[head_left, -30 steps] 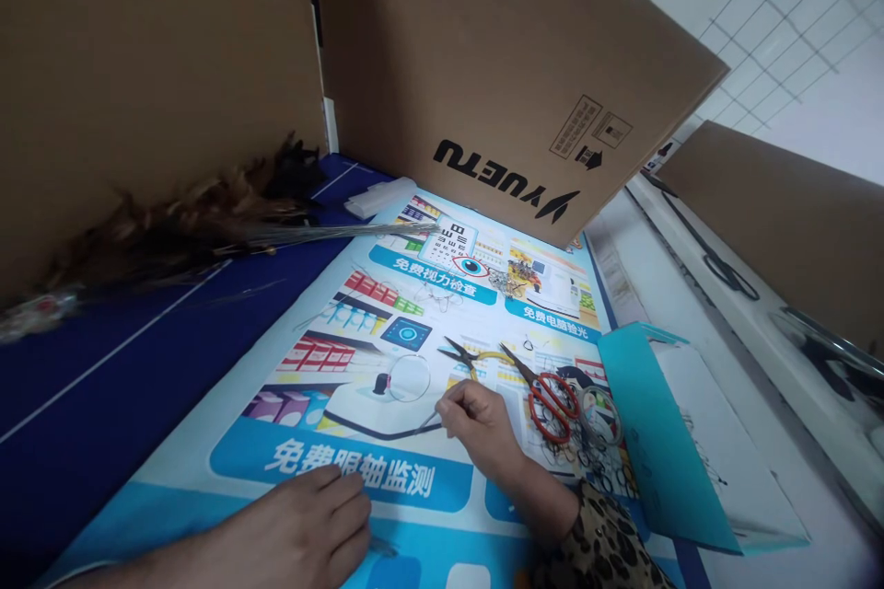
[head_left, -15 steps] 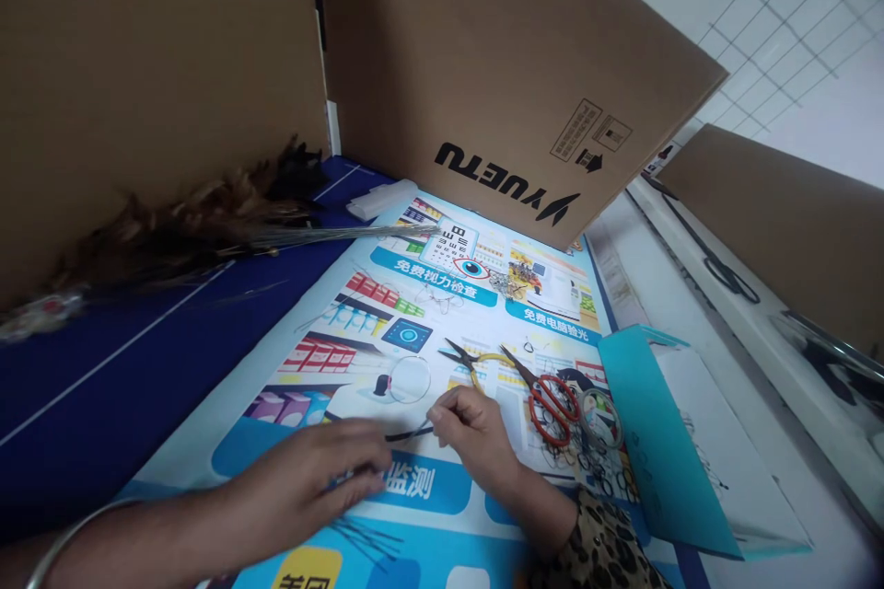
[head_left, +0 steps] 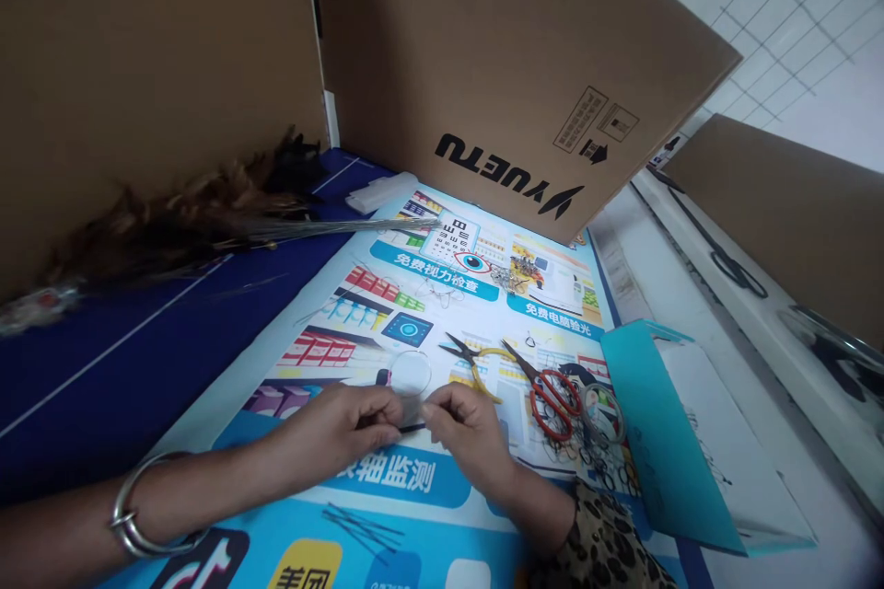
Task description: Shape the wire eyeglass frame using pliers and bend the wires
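My left hand [head_left: 359,423], with a silver bangle on its wrist, is closed in a pinch near the middle of the printed sheet [head_left: 442,515]. Facing it, my right hand [head_left: 462,428] pinches too, its fingertips close to the left ones. A thin dark strip [head_left: 412,429] spans the small gap between both hands; its ends are hidden by the fingers. Several similar thin dark strips [head_left: 363,529] lie loose below my left hand. Beyond the hands rest yellow-handled pliers [head_left: 476,361] and red-handled scissors [head_left: 552,400].
A tape roll [head_left: 602,414] and many small dark loops [head_left: 608,465] lie right of the scissors. Farther right is a turquoise open box [head_left: 663,442]. Feathers [head_left: 207,202] with long thin stems lie at left. Cardboard panels [head_left: 483,46] stand behind.
My left hand has moved right and up to meet my right hand, and its fingers have closed on the strip. The loose strips below are more visible. The view has shifted slightly.
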Tool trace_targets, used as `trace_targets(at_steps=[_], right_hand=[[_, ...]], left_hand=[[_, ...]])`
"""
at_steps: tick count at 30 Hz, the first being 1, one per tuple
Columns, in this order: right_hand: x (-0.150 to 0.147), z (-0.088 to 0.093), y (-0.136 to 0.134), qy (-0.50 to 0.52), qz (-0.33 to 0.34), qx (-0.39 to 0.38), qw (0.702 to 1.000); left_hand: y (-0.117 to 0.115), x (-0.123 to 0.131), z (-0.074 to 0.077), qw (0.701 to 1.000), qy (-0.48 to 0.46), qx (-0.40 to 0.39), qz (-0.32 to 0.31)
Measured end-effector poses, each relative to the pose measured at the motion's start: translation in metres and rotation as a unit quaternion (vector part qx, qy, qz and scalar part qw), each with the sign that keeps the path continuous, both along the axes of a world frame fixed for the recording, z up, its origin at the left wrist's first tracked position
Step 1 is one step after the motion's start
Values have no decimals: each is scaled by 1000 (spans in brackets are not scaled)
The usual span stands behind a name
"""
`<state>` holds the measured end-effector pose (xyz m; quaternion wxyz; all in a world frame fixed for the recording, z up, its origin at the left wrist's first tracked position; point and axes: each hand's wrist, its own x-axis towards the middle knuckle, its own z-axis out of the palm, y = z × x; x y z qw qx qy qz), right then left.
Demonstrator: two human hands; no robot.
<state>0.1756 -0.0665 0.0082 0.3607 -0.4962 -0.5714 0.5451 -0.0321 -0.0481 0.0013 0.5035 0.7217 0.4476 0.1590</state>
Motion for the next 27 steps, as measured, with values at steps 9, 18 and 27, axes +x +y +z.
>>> trace_targets(at_steps=[9,18,27], right_hand=[[3,1,1,4,-12,-23,1000],[8,3,1,10,-11,-28,999],[15,-5,5,93,-124,-17,988]], left_hand=[[-1,-5,4,1000,-3,3,-28],[2,-9,9,999,-23,12,-35],[0,-13,-2,987,43,145,-44]])
